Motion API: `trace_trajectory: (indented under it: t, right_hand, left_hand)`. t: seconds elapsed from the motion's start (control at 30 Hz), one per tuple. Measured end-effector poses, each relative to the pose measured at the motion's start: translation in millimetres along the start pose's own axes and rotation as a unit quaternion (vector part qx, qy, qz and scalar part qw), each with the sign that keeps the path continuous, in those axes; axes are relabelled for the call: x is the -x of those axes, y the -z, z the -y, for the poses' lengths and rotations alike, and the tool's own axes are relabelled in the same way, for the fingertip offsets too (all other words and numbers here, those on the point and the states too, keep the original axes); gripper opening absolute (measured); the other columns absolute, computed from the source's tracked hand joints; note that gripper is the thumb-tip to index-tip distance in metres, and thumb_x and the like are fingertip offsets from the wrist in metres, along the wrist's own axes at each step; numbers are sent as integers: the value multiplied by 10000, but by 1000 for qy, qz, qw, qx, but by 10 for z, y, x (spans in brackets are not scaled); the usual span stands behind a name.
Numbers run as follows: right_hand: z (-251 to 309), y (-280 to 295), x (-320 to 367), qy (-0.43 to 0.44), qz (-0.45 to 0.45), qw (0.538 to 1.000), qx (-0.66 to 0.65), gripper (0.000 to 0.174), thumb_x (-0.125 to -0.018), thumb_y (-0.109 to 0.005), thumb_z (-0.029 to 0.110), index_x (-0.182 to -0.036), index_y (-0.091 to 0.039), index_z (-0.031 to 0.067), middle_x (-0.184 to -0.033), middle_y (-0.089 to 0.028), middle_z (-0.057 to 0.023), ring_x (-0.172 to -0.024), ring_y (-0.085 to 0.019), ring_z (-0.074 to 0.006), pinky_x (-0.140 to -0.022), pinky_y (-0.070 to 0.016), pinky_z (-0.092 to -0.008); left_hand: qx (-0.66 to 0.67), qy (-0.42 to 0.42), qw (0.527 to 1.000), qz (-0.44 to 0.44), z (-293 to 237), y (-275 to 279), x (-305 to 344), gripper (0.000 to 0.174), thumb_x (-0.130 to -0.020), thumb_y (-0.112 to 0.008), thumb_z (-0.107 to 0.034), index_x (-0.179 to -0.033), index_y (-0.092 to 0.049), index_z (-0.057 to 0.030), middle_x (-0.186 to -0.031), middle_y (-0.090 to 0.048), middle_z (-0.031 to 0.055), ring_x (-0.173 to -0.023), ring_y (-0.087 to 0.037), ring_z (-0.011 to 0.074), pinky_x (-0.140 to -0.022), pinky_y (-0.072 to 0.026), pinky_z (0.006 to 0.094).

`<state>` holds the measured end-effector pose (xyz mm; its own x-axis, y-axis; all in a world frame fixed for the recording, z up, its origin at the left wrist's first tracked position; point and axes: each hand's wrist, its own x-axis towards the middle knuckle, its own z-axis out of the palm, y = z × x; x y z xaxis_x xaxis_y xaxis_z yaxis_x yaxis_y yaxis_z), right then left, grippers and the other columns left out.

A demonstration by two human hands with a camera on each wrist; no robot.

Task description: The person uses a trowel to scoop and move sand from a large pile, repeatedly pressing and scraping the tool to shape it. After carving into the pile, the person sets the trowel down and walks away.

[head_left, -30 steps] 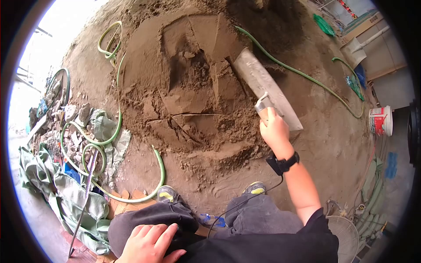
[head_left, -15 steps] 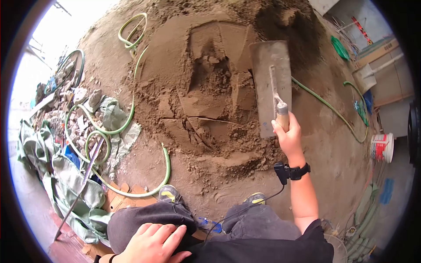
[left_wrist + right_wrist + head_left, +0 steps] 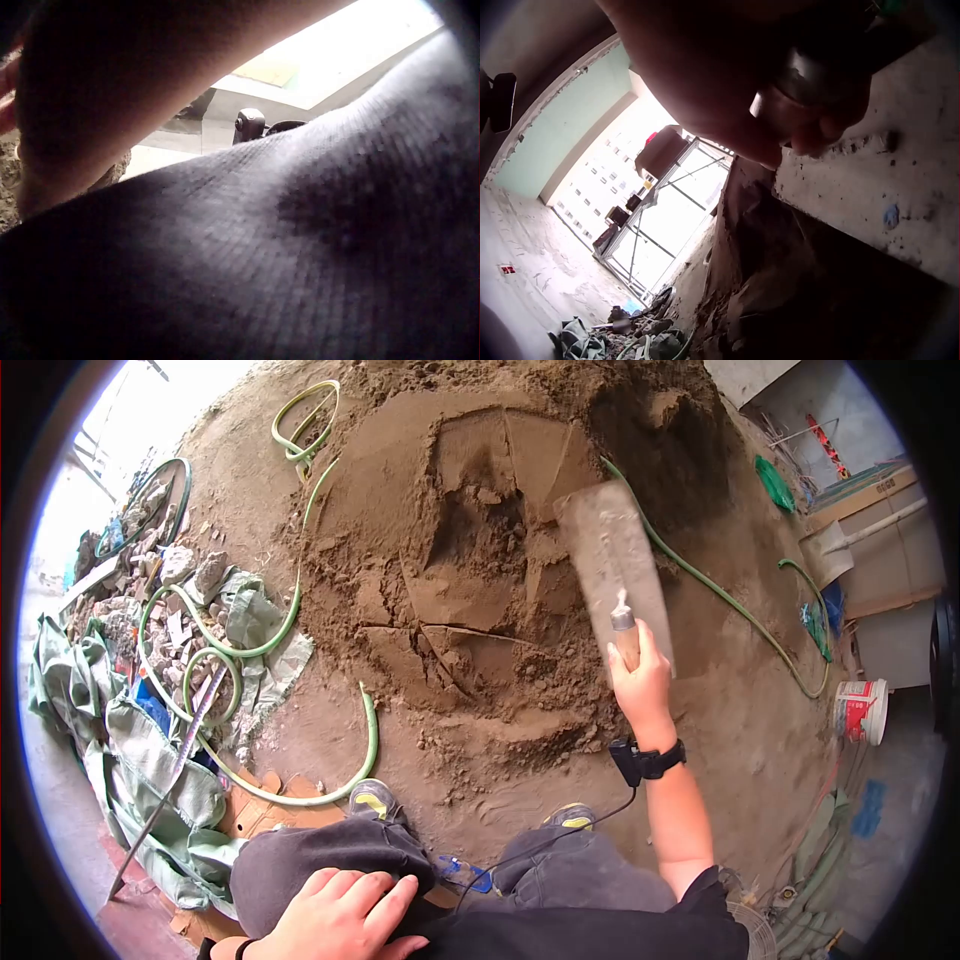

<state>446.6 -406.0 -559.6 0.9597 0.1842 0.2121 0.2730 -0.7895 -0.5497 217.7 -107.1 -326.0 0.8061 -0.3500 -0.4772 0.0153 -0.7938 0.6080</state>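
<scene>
In the head view my right hand (image 3: 644,682) grips the wooden handle (image 3: 626,644) of a long rectangular plastering trowel (image 3: 610,550). The blade's handle side faces up, its far end leaning left, along the right side of a mound of damp brown sand (image 3: 380,470). A hollow (image 3: 478,530) and several straight cut lines mark the mound. The right wrist view shows the blade (image 3: 922,172) close up, specked with mortar, fingers (image 3: 844,120) curled round the handle. My left hand (image 3: 335,915) rests on the left thigh, fingers relaxed; dark cloth (image 3: 262,247) fills much of the left wrist view.
A green hose (image 3: 720,592) runs right of the trowel; another hose (image 3: 372,735) loops at the left. Rubble (image 3: 120,622) and green sacks (image 3: 160,760) lie on the left. At the right are a white and red bucket (image 3: 862,710) and a shovel (image 3: 828,552). My shoes (image 3: 372,798) stand before the sand.
The trowel has swung from a strong left lean to nearly straight, then back to a slight left lean, the right hand still holding it. The left hand stays on the thigh.
</scene>
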Motion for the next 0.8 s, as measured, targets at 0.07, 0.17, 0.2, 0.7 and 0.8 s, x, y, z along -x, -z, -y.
trace_trajectory:
  t: [0.07, 0.17, 0.2, 0.7, 0.8]
  right_hand:
    - [7, 1, -121, 48, -44, 997, 36, 490, -809, -683, 179, -1259, -518, 80, -963, -641, -240, -879, -636, -395, -725, -523, -437]
    - [28, -57, -351, 57, -49, 988, 132, 487, -855, -618, 153, -1316, -462, 130, -967, -637, -217, -850, -648, -368, -708, -533, -445]
    - [-18, -162, -483, 7, 74, 973, 219, 437, -876, -572, 140, -1299, -463, 130, -943, -640, -202, -844, -653, -358, -696, -532, -450]
    - [191, 25, -976, 25, -71, 959, 275, 535, -815, -635, 171, -1310, -434, 153, -1000, -648, -140, -804, -658, -351, -662, -545, -463]
    - [314, -190, -1263, 21, -62, 959, 277, 442, -854, -586, 175, -1275, -456, 139, -938, -647, -150, -791, -660, -341, -654, -545, -459]
  left_hand:
    - [6, 4, 1000, 4, -9, -3, -11, 538, -795, -679, -226, -1244, -498, 9, -1086, -555, 158, -995, -533, 313, -887, -412, 392]
    - [7, 3, 1000, 1, -5, -16, -26, 537, -793, -681, -226, -1240, -499, 11, -1086, -554, 160, -996, -533, 314, -889, -410, 393]
    - [5, 2, 1000, -3, 0, -25, -24, 537, -792, -681, -225, -1239, -499, 11, -1084, -554, 159, -997, -532, 313, -889, -410, 394]
    - [12, -1, 1000, 17, 13, 23, -76, 534, -797, -674, -232, -1236, -496, 15, -1081, -548, 162, -998, -524, 321, -889, -408, 394]
    - [9, -3, 1000, 29, 25, 19, -93, 529, -799, -669, -229, -1234, -495, 17, -1061, -547, 157, -994, -525, 320, -885, -410, 394]
